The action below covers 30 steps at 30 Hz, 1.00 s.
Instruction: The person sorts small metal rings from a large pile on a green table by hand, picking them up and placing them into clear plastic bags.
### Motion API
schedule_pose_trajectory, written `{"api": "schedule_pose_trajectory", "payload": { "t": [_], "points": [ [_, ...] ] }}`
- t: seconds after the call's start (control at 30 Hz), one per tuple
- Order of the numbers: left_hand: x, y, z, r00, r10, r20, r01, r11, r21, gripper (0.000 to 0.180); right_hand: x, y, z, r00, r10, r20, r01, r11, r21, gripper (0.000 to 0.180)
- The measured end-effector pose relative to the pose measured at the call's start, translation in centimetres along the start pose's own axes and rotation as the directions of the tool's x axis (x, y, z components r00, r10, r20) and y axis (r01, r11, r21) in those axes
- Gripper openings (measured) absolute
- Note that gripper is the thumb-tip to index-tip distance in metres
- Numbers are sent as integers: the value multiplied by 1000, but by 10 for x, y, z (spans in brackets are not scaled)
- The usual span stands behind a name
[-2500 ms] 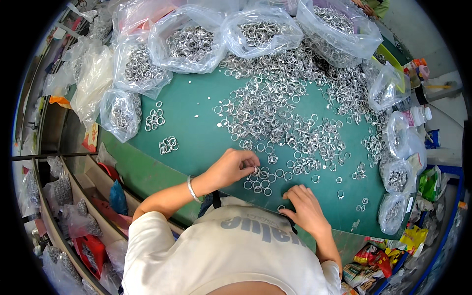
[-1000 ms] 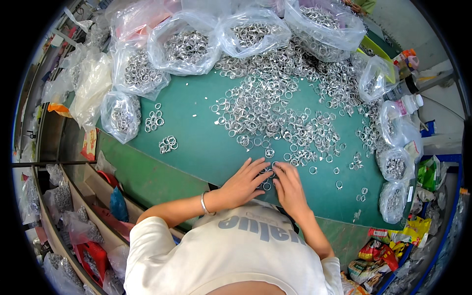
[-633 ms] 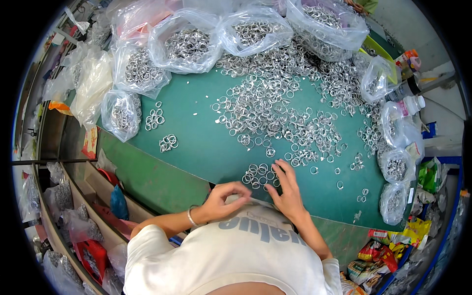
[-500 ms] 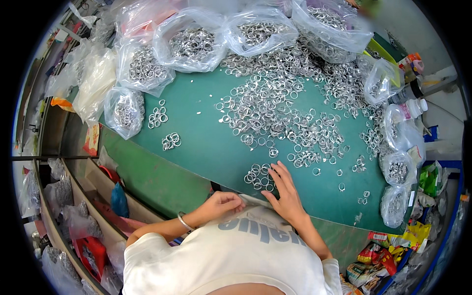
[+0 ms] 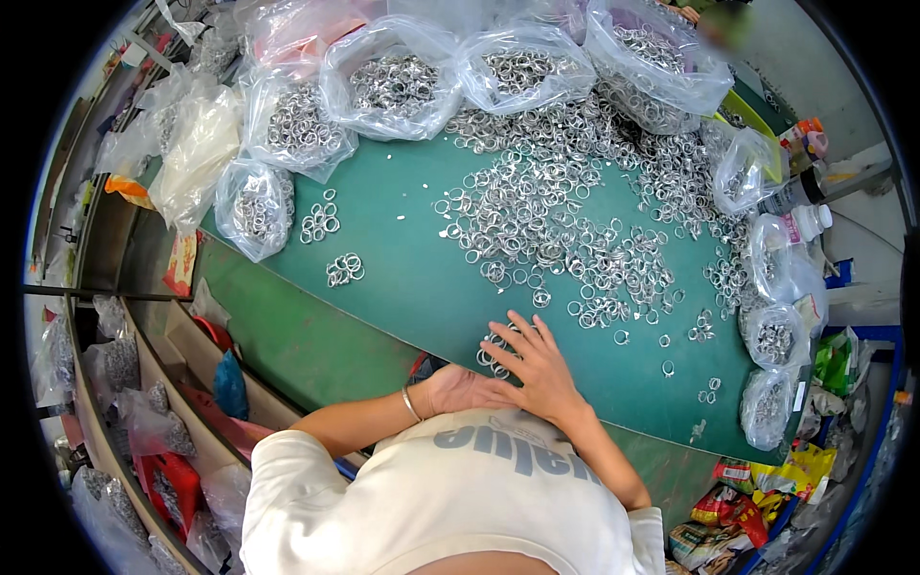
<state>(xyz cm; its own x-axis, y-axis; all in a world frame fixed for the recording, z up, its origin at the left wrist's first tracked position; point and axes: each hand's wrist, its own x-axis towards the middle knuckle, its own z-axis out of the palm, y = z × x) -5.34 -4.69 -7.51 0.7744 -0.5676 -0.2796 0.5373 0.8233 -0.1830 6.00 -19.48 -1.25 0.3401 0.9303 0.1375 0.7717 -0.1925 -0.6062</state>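
At the table's near edge my left hand [image 5: 464,391] is turned palm up, its fingers stretched toward my right hand and partly hidden beneath it. My right hand [image 5: 541,374] lies palm down with fingers spread, over a small group of silver rings [image 5: 492,356]. Part of that group shows left of the fingers; the rest is covered. Beyond the hands, a large loose heap of silver rings [image 5: 537,225] spreads over the green tabletop [image 5: 402,278]. Two small clusters, one of rings [image 5: 319,218] and another of rings [image 5: 345,269], lie to the left.
Clear plastic bags of rings line the far side, including an open bag [image 5: 393,91] and a smaller bag [image 5: 255,211] at far left. More bags, such as a small bag [image 5: 767,410], edge the right side. Wooden shelving [image 5: 206,359] holds bags at lower left.
My left hand has moved right from a closed curl and turned palm up beside the right hand. My right hand has shifted left over the small group of rings, covering more of it.
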Motion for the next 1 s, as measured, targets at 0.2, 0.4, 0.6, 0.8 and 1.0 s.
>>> {"api": "schedule_pose_trajectory", "payload": {
  "t": [0.2,0.4,0.6,0.8,1.0],
  "points": [
    [-2,-4,-31,983,36,180,13,965,-261,64,-16,-16,8,984,-150,101,130,975,180,37],
    [-2,1,8,894,-26,-446,31,999,5,55,-19,-27,14,990,-94,104,0,743,669,25],
    [-6,6,-55,999,-41,32,41,999,19,37,-4,-28,8,993,33,117,-113,606,787,19],
    [-42,20,-15,906,101,-410,76,917,393,31,7,-18,1,894,408,-187,-123,623,772,14],
    [-80,26,-2,979,36,-203,28,952,306,43,-4,-9,8,842,479,-249,-155,656,739,12]
  ]
}}
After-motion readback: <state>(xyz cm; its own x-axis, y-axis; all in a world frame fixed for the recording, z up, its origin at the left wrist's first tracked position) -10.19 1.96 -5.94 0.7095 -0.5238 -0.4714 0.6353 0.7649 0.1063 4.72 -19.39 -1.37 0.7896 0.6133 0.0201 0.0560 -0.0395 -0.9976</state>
